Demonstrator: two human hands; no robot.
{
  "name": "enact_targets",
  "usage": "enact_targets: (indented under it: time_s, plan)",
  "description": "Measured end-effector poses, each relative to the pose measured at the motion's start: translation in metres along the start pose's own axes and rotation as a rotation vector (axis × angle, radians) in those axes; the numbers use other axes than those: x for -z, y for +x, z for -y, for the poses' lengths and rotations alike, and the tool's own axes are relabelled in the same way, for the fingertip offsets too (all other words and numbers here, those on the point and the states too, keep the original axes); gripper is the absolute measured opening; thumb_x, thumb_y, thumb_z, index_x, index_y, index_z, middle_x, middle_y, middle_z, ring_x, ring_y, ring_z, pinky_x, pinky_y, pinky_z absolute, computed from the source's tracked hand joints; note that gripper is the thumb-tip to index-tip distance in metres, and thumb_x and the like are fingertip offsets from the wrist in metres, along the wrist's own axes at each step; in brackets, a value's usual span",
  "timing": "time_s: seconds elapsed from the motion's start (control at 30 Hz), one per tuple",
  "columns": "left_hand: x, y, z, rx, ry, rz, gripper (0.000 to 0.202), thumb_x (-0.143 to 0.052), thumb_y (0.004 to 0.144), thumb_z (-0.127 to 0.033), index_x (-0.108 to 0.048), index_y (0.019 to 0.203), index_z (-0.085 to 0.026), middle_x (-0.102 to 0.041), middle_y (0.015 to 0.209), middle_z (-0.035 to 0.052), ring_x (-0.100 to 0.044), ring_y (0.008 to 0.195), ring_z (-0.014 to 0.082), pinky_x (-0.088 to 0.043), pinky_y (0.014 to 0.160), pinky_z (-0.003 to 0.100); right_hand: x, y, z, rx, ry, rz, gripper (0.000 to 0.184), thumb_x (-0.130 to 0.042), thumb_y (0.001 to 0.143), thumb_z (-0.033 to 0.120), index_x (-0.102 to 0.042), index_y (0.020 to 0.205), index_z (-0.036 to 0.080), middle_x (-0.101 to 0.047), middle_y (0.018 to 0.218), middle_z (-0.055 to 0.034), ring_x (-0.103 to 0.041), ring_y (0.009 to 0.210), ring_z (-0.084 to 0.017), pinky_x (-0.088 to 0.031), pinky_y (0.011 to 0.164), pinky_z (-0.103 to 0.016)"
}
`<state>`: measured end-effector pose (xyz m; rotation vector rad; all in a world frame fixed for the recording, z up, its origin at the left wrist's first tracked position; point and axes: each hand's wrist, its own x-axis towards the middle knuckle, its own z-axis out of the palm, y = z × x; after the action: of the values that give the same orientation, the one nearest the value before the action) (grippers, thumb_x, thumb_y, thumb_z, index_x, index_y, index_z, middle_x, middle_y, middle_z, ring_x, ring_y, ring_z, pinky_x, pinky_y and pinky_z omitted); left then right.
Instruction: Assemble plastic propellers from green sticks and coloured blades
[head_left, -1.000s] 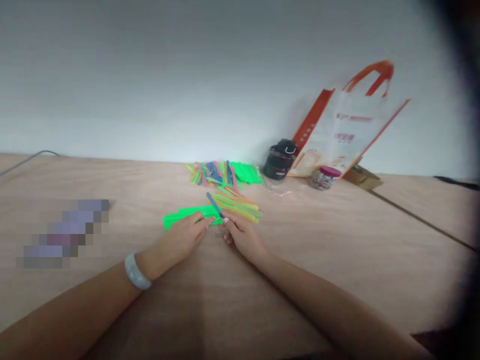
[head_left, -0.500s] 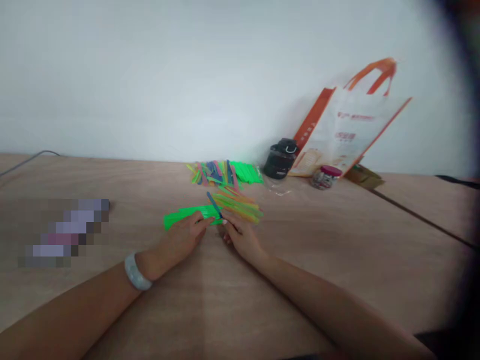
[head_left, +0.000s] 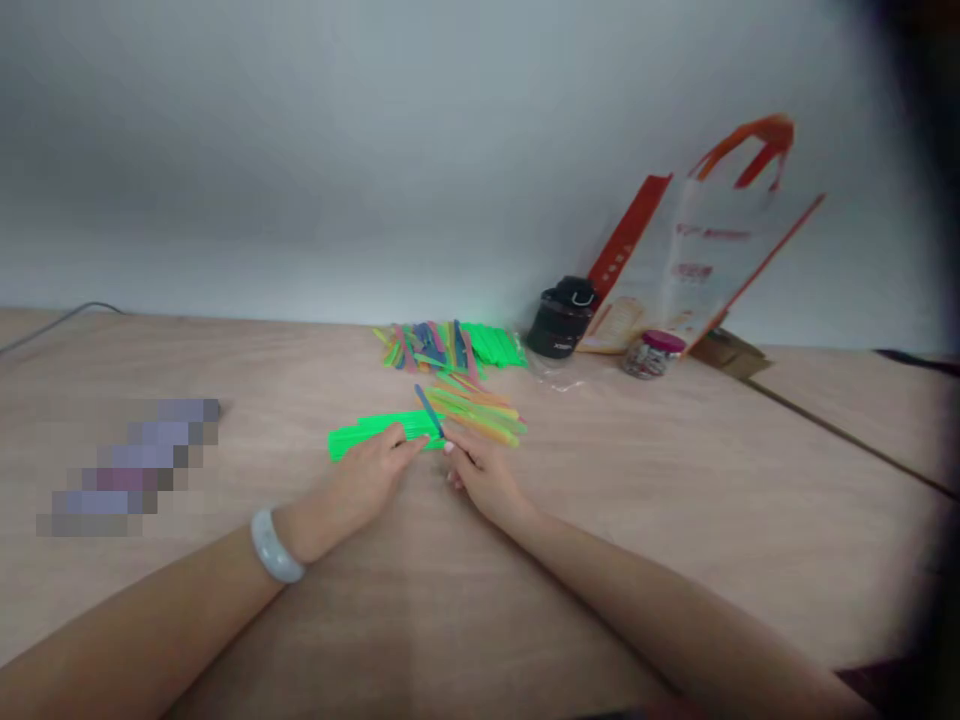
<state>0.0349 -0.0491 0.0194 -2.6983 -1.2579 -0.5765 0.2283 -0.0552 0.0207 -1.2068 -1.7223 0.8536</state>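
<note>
Here we go: I'm holding **my right hand** [head_left: 484,475] just below the middle of the frame, with its fingertips [head_left: 450,448] closed in a pinch on the lower end of **a blue craft stick** [head_left: 429,410], which is tilting up across the others. **My left hand** [head_left: 360,485] is lying just beside it, fingers reaching onto **a bundle of bright green craft sticks** [head_left: 379,433]; I can't tell from this view whether that hand is actually gripping them or only touching. **A loose stack of yellow, orange and green craft sticks** [head_left: 476,410] is sitting right past my right fingers. Farther up the **wooden table** [head_left: 600,560], **a mixed heap of coloured craft sticks** [head_left: 446,348] is lying near the wall. Over to the upper right, **a black bottle** [head_left: 561,318] is standing beside **a small jar with a magenta lid** [head_left: 652,355], and **an orange-trimmed white tote bag** [head_left: 697,245] is leaning against the wall behind them. **A pale bangle** [head_left: 274,546] is circling my left wrist, and **a pixelated patch** [head_left: 127,468] is covering something at the left of the table.
</note>
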Motion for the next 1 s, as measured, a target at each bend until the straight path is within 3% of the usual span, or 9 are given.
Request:
enact_targets:
  time_s: [0.43, 0.6, 0.7, 0.8, 0.9, 1.0]
  plan:
    - [0.0, 0.0, -0.002, 0.017, -0.014, 0.009, 0.042, -0.037, 0.088, -0.008, -0.049, 0.125, -0.022, -0.054, 0.095, 0.005, -0.054, 0.083, 0.0162, -0.048, 0.072, 0.028, -0.001, 0.0, -0.001, -0.009, 0.02, 0.025, 0.034, -0.047, 0.085, 0.03, -0.064, 0.114, 0.022, -0.059, 0.063, 0.0, -0.051, 0.05, -0.012, -0.044, 0.046, -0.024]
    - [0.008, 0.005, -0.003, 0.012, 0.038, -0.02, 0.039, -0.037, 0.089, -0.01, -0.05, 0.123, -0.021, -0.055, 0.095, 0.0047, -0.055, 0.081, 0.0153, -0.048, 0.072, 0.027, 0.001, 0.006, -0.001, 0.111, -0.062, -0.05, 0.033, -0.046, 0.086, 0.034, -0.065, 0.111, 0.023, -0.065, 0.08, -0.0043, -0.059, 0.07, -0.017, -0.05, 0.063, -0.029]
    - [0.017, 0.011, 0.018, 0.092, 0.065, -0.106, 0.038, -0.037, 0.087, -0.009, -0.051, 0.122, -0.018, -0.056, 0.1, 0.0075, -0.055, 0.087, 0.0168, -0.048, 0.079, 0.029, 0.009, 0.012, -0.001, 0.212, -0.184, -0.124, 0.035, -0.045, 0.087, 0.033, -0.061, 0.116, 0.022, -0.065, 0.095, -0.0073, -0.058, 0.088, -0.019, -0.049, 0.075, -0.032]
    - [0.023, 0.012, 0.057, 0.294, 0.144, -0.166, 0.04, -0.036, 0.084, -0.007, -0.05, 0.122, -0.011, -0.057, 0.102, 0.0112, -0.054, 0.092, 0.02, -0.047, 0.083, 0.032, 0.019, 0.016, -0.003, 0.246, -0.266, -0.145, 0.033, -0.044, 0.089, 0.033, -0.063, 0.112, 0.02, -0.064, 0.099, -0.0087, -0.057, 0.091, -0.02, -0.048, 0.076, -0.033]
    - [0.024, 0.006, 0.095, 0.469, 0.246, -0.097, 0.043, -0.034, 0.081, -0.005, -0.05, 0.121, -0.008, -0.058, 0.102, 0.0139, -0.055, 0.093, 0.0211, -0.046, 0.083, 0.033, 0.025, 0.019, -0.005, 0.27, -0.306, -0.147, 0.031, -0.043, 0.089, 0.034, -0.066, 0.105, 0.02, -0.064, 0.095, -0.0078, -0.057, 0.089, -0.02, -0.047, 0.076, -0.033]
    - [0.023, -0.003, 0.115, 0.555, 0.31, 0.011, 0.04, -0.034, 0.08, -0.003, -0.054, 0.114, -0.005, -0.059, 0.103, 0.0171, -0.058, 0.091, 0.0221, -0.047, 0.08, 0.034, 0.026, 0.02, -0.005, 0.276, -0.34, -0.127, 0.031, -0.042, 0.09, 0.034, -0.067, 0.103, 0.021, -0.065, 0.092, -0.0066, -0.057, 0.087, -0.019, -0.047, 0.073, -0.032]
